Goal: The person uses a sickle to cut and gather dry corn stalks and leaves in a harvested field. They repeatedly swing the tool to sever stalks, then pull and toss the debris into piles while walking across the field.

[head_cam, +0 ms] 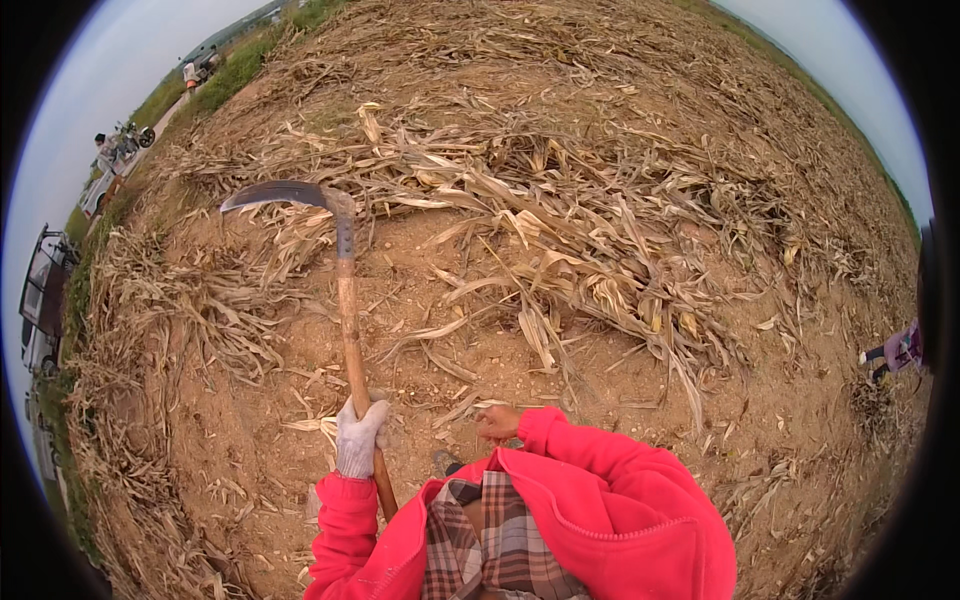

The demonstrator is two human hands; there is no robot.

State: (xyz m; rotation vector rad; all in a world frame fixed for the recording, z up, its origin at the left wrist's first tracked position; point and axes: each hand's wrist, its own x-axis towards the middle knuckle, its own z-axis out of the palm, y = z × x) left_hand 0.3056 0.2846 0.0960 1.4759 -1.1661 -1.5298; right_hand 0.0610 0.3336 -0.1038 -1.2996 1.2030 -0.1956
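My left hand (360,436), in a pale knitted glove, grips the wooden handle of a long-handled sickle (348,315). Its dark curved blade (276,193) points left at the far end, above dry maize leaves. Bare and partly curled, my right hand (499,422) is in front of my body, close to a pale dry leaf; whether its fingers hold anything is hidden. Beyond both hands, cut dry maize stalks (570,255) lie in a heap across the brown soil (420,300).
More dry stalks (202,307) lie to the left. A person in purple (900,348) is at the far right. Along the left edge are a parked vehicle (43,300), a white car (94,193), a motorcycle (135,136) and a person beside it (105,154).
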